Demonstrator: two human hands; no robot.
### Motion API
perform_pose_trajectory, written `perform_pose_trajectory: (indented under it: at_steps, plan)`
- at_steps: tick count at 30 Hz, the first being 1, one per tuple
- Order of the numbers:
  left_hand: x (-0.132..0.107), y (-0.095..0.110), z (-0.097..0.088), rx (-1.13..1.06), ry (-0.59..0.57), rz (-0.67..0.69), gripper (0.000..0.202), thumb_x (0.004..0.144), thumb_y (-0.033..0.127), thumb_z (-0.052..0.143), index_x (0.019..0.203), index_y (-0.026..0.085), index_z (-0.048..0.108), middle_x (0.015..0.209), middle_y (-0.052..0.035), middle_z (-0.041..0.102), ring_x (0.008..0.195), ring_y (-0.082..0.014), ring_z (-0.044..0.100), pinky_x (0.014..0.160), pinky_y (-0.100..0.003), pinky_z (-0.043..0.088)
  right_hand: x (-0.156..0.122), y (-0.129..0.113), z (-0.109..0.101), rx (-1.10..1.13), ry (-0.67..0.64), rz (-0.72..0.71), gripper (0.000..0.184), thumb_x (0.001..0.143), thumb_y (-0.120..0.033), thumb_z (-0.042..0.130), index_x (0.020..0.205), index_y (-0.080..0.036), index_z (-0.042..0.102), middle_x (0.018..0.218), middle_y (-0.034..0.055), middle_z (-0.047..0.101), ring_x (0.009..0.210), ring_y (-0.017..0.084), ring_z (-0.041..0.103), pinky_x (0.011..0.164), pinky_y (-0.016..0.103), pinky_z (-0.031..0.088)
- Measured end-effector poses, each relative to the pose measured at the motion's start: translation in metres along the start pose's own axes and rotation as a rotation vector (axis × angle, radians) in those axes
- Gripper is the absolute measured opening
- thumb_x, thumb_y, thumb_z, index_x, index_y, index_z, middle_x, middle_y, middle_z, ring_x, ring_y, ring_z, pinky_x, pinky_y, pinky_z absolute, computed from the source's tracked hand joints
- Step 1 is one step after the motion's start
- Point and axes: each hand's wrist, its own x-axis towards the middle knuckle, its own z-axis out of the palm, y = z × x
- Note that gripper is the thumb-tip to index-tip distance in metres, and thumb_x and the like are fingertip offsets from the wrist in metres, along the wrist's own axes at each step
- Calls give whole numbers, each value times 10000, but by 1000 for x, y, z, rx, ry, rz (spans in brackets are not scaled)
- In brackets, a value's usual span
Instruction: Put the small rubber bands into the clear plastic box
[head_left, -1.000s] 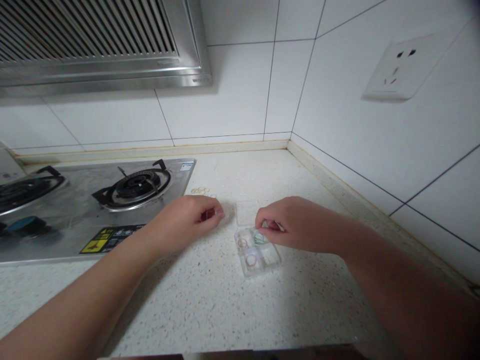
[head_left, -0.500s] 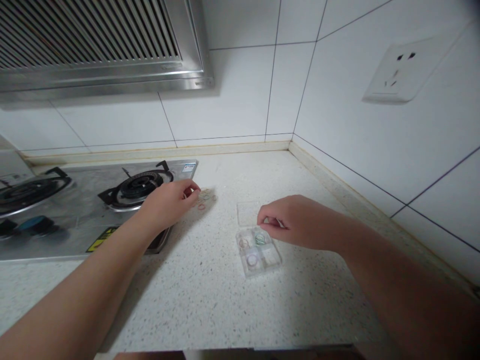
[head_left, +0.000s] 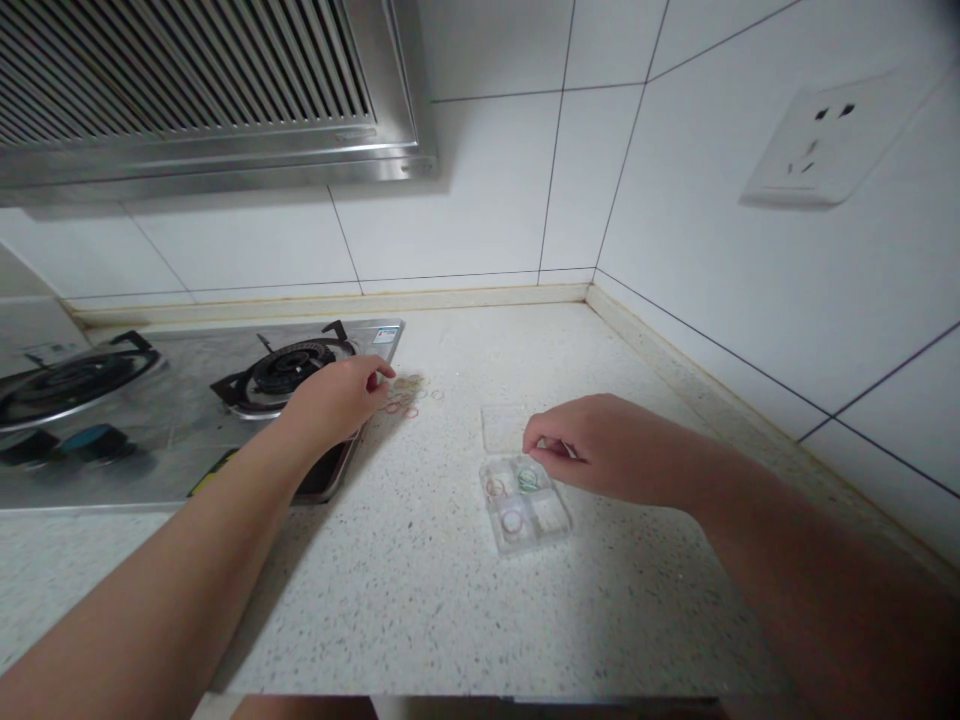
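Thin coloured loops like small rubber bands (head_left: pixel 409 388) lie in a loose pile beside the stove. At the pile's left edge is my left hand (head_left: pixel 346 390), its fingers curled together; whatever they may hold is too small to make out. My right hand (head_left: pixel 581 440) is closed, thumb against fingers, at the upper right of a clear divided plastic box (head_left: pixel 525 508). Its fingertips hide part of the box's clear lid (head_left: pixel 501 428), and I cannot see anything between them. Pinkish, green and pale purple loops sit in three of the box's compartments.
A gas stove (head_left: pixel 180 420) with black burners and knobs is set into the speckled worktop (head_left: pixel 420 600) on the left. Above hangs a metal range hood (head_left: pixel 225 90). White tiled walls meet behind, with a power socket (head_left: pixel 814 140) on the right wall.
My left hand has drawn back slightly left from the loops, so more of the pile shows. My right hand stays beside the box. The whole view has shifted a little.
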Motion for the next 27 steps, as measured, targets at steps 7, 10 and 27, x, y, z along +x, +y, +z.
perform_pose_trajectory:
  at_steps: [7, 10, 27]
  plan:
    - [8, -17, 5, 46, 3, -31, 316, 871, 379, 507, 1067, 240, 713, 939, -57, 725, 797, -217, 654, 631, -277, 413, 0, 2, 1, 25, -20, 22, 170, 904, -268, 523, 835, -202, 665, 641, -14, 617, 581, 112, 464, 572, 275, 228]
    - [9, -20, 8, 51, -6, -29, 311, 863, 379, 517, 1040, 240, 732, 936, -61, 729, 812, -221, 654, 645, -278, 424, 1, 2, 1, 24, -22, 27, 177, 903, -276, 527, 826, -197, 666, 632, -11, 609, 576, 115, 460, 575, 279, 230]
    - [12, -19, 16, 44, -91, -12, 318, 886, 373, 514, 1048, 266, 767, 990, -83, 751, 883, -243, 679, 721, -299, 459, 1, -3, -1, 5, -33, 24, 193, 903, -272, 517, 758, -192, 614, 602, -20, 559, 563, 105, 423, 566, 277, 215]
